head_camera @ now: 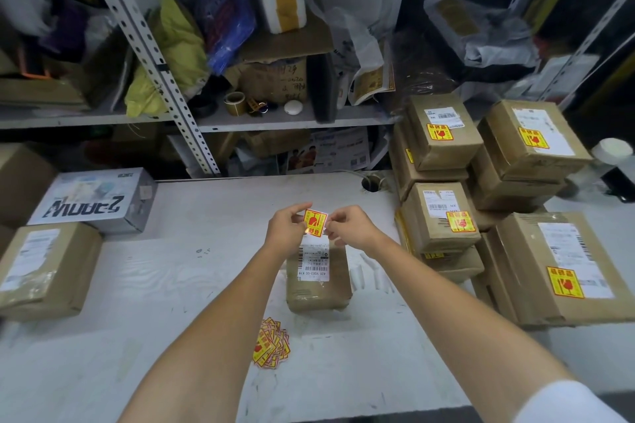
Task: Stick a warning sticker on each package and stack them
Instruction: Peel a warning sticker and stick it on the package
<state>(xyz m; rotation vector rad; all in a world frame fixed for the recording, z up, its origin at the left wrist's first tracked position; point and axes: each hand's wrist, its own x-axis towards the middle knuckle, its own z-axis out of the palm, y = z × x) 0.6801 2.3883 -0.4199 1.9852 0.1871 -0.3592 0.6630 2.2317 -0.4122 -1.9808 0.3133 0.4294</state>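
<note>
Warning sticker (314, 222) pinched between both hands above brown package (319, 280)

Head view: one wide-angle camera, worn on your head.
You look forward and down, close over the table (171, 268), facing the shelves (261, 120) behind it.

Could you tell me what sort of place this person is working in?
Probably a parcel packing or dispatch room. Taped cardboard packages with shipping labels are stacked on the white table, metal shelving behind holds tape rolls and packing bags, and both hands, left hand and right hand, hold a warning sticker.
</note>
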